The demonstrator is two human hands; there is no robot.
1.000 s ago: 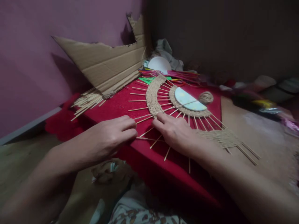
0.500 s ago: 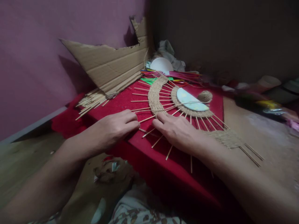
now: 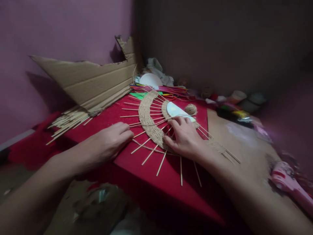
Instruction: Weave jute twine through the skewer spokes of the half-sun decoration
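A half-round fan of thin wooden sticks (image 3: 149,160) lies on the red cloth, with a woven twine band (image 3: 146,114) across them. At the hub is a pale blue half disc (image 3: 176,110) edged with weaving. My left hand (image 3: 111,139) is closed at the stick ends on the left, fingertips pinching a loose strand of twine (image 3: 151,149) that curves beneath the band toward the right. Over the band's inner side, my right hand (image 3: 184,136) has thumb and fingers apart, touching the weave and sticks. It covers part of the fan. A ball of twine (image 3: 191,109) sits beside the disc.
Torn cardboard (image 3: 95,81) leans against the wall at the left, over a bundle of loose sticks (image 3: 66,122). Coloured sticks (image 3: 171,90) and a white round piece (image 3: 151,80) lie behind. A pink glue gun (image 3: 288,179) rests on the brown board (image 3: 244,140) at the right.
The view has swung right, so everything sits further left and lower. My right hand has moved from the band's outer edge to its inner side, its fingers spreading. My left hand remains by the stick ends.
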